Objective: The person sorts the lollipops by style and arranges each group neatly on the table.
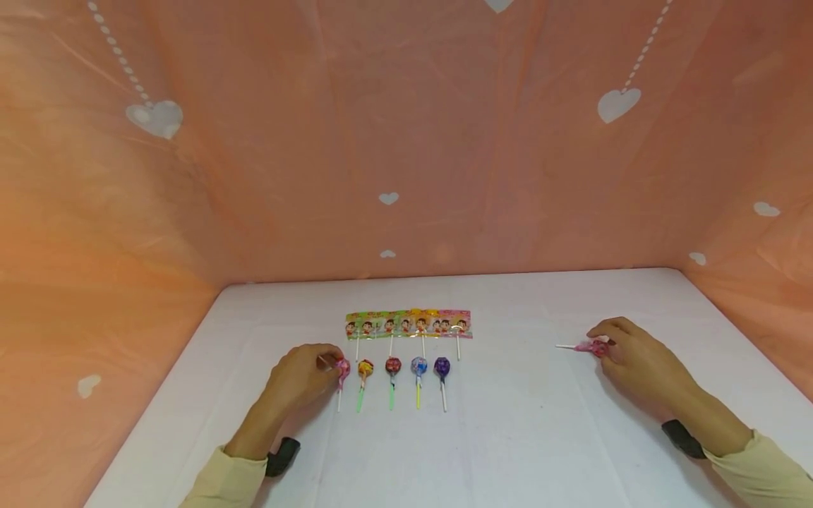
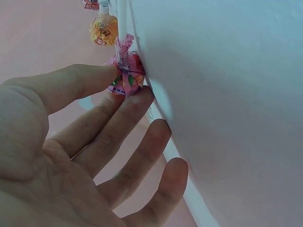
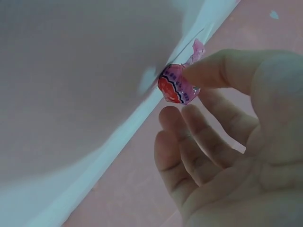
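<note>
My left hand (image 1: 301,375) pinches the wrapped head of a pink lollipop (image 1: 343,367) between thumb and fingers, at the left end of a row. Its white stick points toward me. The left wrist view shows thumb and fingertips against the pink wrapper (image 2: 128,78), the other fingers spread. Far to the right, my right hand (image 1: 644,363) holds another pink lollipop (image 1: 595,347), its white stick pointing left. Thumb and fingers are at its pink and red head (image 3: 176,87) in the right wrist view. Beside the left lollipop lies a yellow-wrapped lollipop (image 1: 365,369) with a green stick.
The row continues rightward with a red lollipop (image 1: 393,365), a blue one (image 1: 418,365) and a purple one (image 1: 442,367). Behind them lie several flat-packed lollipops (image 1: 406,324) in green, yellow and pink wrappers. All are on a white-covered table (image 1: 508,437), with orange cloth (image 1: 432,141) around it.
</note>
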`<state>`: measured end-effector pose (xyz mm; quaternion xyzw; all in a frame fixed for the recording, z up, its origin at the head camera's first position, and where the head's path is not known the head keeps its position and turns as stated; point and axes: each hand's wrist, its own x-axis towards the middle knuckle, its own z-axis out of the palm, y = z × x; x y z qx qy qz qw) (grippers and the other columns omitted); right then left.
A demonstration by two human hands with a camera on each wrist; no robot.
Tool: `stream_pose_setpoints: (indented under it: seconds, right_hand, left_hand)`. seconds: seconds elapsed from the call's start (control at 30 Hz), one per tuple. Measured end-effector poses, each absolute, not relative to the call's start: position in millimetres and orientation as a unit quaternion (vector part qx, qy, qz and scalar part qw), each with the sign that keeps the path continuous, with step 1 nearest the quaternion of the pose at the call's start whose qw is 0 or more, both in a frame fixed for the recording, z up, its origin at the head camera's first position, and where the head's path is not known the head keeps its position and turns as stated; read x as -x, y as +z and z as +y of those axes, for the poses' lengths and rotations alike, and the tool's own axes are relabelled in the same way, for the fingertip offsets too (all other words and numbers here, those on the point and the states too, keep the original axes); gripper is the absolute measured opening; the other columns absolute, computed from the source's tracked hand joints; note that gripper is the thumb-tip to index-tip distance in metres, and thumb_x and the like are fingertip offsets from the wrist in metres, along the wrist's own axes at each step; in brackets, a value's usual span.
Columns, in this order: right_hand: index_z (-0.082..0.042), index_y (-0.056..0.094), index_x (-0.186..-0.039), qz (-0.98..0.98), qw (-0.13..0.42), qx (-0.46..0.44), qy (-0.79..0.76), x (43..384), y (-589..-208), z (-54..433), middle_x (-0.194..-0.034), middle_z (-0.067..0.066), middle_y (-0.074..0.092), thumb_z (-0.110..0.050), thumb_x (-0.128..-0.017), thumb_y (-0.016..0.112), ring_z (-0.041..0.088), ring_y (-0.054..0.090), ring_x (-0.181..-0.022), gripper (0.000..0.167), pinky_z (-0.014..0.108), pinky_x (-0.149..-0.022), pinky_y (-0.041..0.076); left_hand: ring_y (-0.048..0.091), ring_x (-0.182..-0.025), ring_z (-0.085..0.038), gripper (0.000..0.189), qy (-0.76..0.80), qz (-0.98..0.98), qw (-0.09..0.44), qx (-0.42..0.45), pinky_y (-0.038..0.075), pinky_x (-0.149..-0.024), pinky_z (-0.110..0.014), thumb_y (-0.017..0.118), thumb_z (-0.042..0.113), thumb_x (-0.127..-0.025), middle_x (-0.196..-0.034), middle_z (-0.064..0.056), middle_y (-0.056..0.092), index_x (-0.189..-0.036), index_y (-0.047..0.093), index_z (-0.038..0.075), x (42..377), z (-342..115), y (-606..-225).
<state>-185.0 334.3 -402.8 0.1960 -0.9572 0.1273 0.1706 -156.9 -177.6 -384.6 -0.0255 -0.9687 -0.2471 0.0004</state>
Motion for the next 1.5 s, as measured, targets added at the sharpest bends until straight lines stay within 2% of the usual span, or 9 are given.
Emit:
stream_pose_setpoints:
  seconds: [0.3,0.53,0.7,0.9,1.1,1.23,1.33,1.5]
  right_hand:
    - [-0.007,0.069,-0.110,-0.963,0.165,-0.172,0.124,182.6,-401.4,335.5,-0.105,0.014,0.065,-0.013,-0.079,0.072,0.039,0.060,-0.100,0.032,0.056,-0.083,0.049]
    - [-0.009,0.070,-0.107,-0.970,0.151,-0.157,0.110,181.2,-401.5,335.6,-0.101,0.011,0.066,-0.023,-0.084,0.074,0.031,0.062,-0.091,0.027,0.050,-0.076,0.051]
    - [-0.008,0.071,-0.104,-0.966,0.161,-0.165,0.116,180.8,-402.7,336.8,-0.098,0.008,0.066,-0.019,-0.084,0.074,0.026,0.062,-0.086,0.023,0.046,-0.072,0.052]
    - [-0.008,0.068,-0.108,-0.966,0.144,-0.159,0.142,181.1,-402.4,335.6,-0.098,0.009,0.068,-0.016,-0.086,0.072,0.029,0.064,-0.090,0.024,0.048,-0.075,0.051]
    - [-0.009,0.070,-0.108,-0.964,0.134,-0.165,0.162,182.6,-402.1,332.2,-0.100,0.012,0.071,-0.009,-0.086,0.071,0.032,0.064,-0.095,0.022,0.052,-0.083,0.050]
    - [-0.007,0.071,-0.110,-0.960,0.137,-0.185,0.157,184.2,-404.3,332.6,-0.108,0.015,0.071,-0.004,-0.087,0.068,0.037,0.063,-0.105,0.023,0.055,-0.092,0.046]
    - [-0.008,0.070,-0.113,-0.953,0.155,-0.217,0.147,185.5,-407.8,334.8,-0.112,0.012,0.071,0.000,-0.086,0.068,0.036,0.062,-0.108,0.027,0.049,-0.094,0.044]
    - [-0.011,0.070,-0.111,-0.937,0.184,-0.260,0.146,188.2,-412.5,337.7,-0.110,0.006,0.071,0.008,-0.082,0.069,0.029,0.063,-0.103,0.035,0.017,-0.094,0.038]
  left_hand:
    - [0.065,-0.088,-0.018,0.018,-0.240,-0.970,-0.003,0.027,0.049,-0.070,-0.036,0.070,0.017,-0.085,-0.092,-0.001,0.072,-0.103,0.075,0.015,157.9,-177.7,-383.7]
    - [0.066,-0.088,-0.019,0.021,-0.246,-0.969,0.004,0.034,0.049,-0.069,-0.037,0.070,0.016,-0.084,-0.093,-0.002,0.073,-0.104,0.075,0.014,156.7,-178.4,-384.3]
    - [0.066,-0.089,-0.019,0.021,-0.247,-0.969,0.004,0.029,0.049,-0.069,-0.037,0.070,0.016,-0.084,-0.093,-0.002,0.073,-0.104,0.075,0.015,157.3,-177.8,-384.9]
    - [0.066,-0.088,-0.019,0.020,-0.247,-0.969,-0.001,0.026,0.048,-0.068,-0.036,0.070,0.016,-0.084,-0.092,-0.002,0.073,-0.103,0.076,0.015,157.4,-177.3,-383.7]
    - [0.066,-0.087,-0.018,0.020,-0.247,-0.968,-0.001,0.031,0.049,-0.068,-0.037,0.070,0.015,-0.084,-0.092,-0.002,0.073,-0.103,0.076,0.014,155.6,-177.0,-382.5]
    - [0.065,-0.085,-0.018,0.019,-0.246,-0.969,0.002,0.036,0.048,-0.066,-0.036,0.070,0.015,-0.084,-0.091,-0.001,0.073,-0.102,0.076,0.015,155.0,-176.7,-382.0]
    - [0.065,-0.085,-0.018,0.019,-0.245,-0.969,0.004,0.035,0.048,-0.066,-0.036,0.070,0.015,-0.083,-0.091,-0.002,0.073,-0.102,0.076,0.015,155.0,-176.5,-382.3]
    - [0.066,-0.087,-0.018,0.022,-0.246,-0.969,-0.002,0.030,0.049,-0.067,-0.037,0.069,0.015,-0.083,-0.093,-0.002,0.073,-0.104,0.076,0.014,155.4,-175.9,-381.5]
